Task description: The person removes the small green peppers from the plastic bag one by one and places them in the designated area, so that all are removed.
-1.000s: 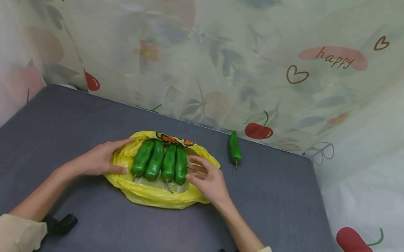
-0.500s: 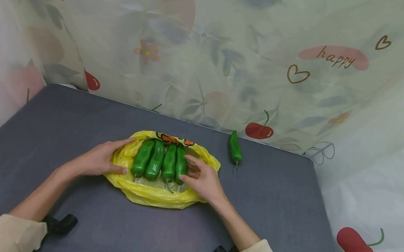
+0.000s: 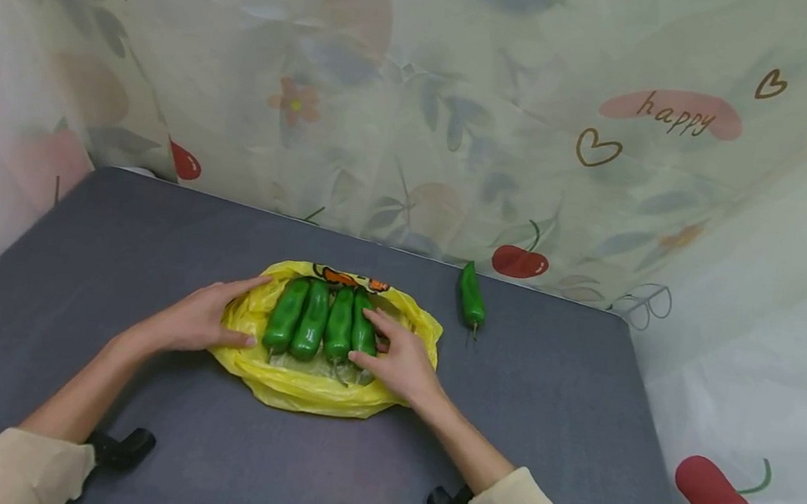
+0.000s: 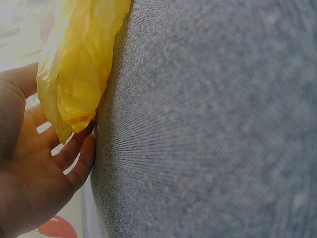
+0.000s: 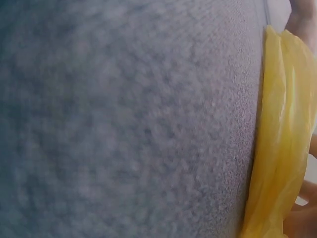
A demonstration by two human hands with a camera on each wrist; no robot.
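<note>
Several green peppers [image 3: 285, 317] lie side by side in the crumpled yellow plastic bag [image 3: 313, 399], stems toward me in the head view. My left hand [image 3: 202, 316] rests at the bag's left side, thumb and fingers spread apart; the left wrist view shows its relaxed fingers by the yellow plastic. From the right, my right hand [image 3: 405, 359] reaches over the bag's rim. Its thumb and index fingertip lie over the rightmost pepper [image 3: 362, 331], loosely bent. The other fingers are partly hidden beneath the hand.
A single green pepper [image 3: 472, 298] lies apart on the dark grey table [image 3: 543, 404], near its back edge and right of the bag. Patterned curtains [image 3: 407, 101] hang behind and beside the table. Dark devices [image 3: 122, 449] sit at both wrists.
My right hand has moved left, from beside the rightmost pepper to over it. The left hand, the bag and the peppers stay nearly where they were.
</note>
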